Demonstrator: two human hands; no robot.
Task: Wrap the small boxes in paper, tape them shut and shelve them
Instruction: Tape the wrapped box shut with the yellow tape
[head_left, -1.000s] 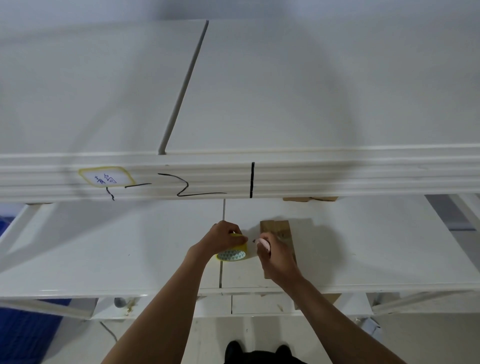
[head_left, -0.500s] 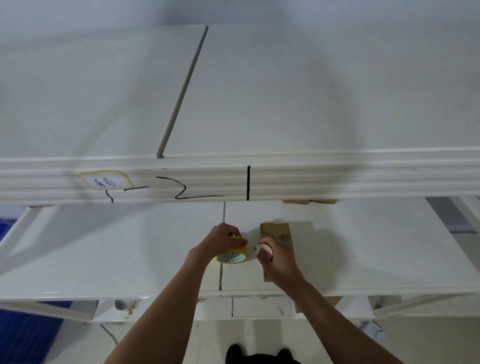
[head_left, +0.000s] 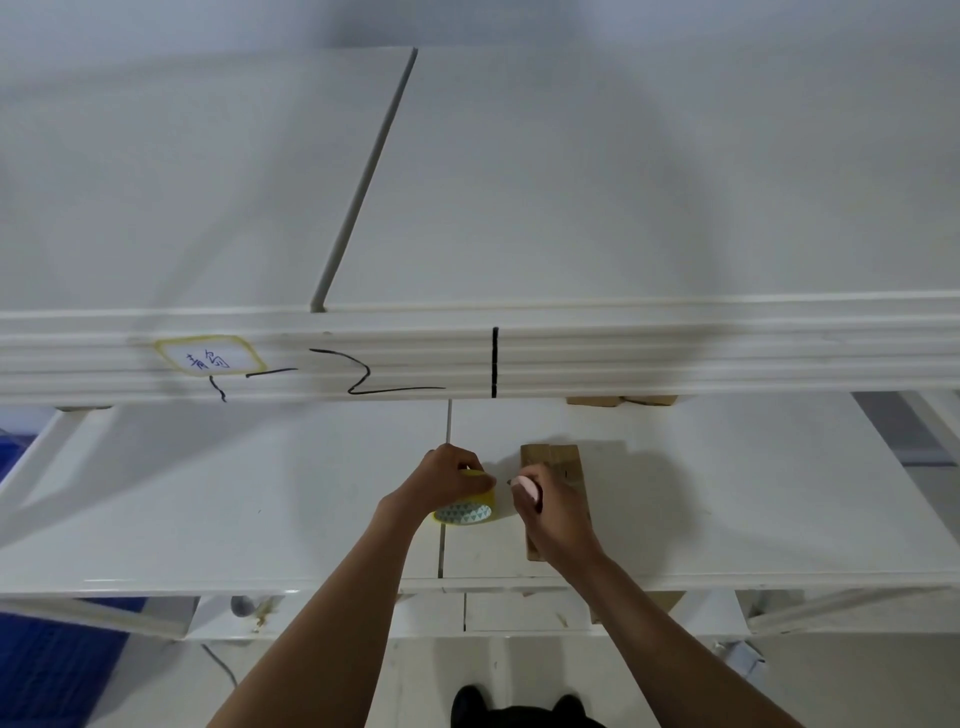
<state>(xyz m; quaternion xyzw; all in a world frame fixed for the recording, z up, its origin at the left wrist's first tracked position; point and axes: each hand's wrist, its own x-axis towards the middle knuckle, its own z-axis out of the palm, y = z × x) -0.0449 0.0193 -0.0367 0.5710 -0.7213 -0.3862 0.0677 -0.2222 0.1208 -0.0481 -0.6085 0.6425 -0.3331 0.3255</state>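
The brown paper-wrapped box (head_left: 558, 467) lies on the white shelf (head_left: 727, 493), partly under the right hand (head_left: 553, 514), which grips a small pink tool (head_left: 525, 489). Just left, the left hand (head_left: 452, 480) clutches a yellow tape roll (head_left: 465, 510). A handwritten label (head_left: 208, 356) above is illegible.

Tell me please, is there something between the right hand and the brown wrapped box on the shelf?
Nothing visible. The right hand lies over the near part of the wrapped box, gripping a pink tool. The left hand grips the tape roll just left of it, apart from the box.
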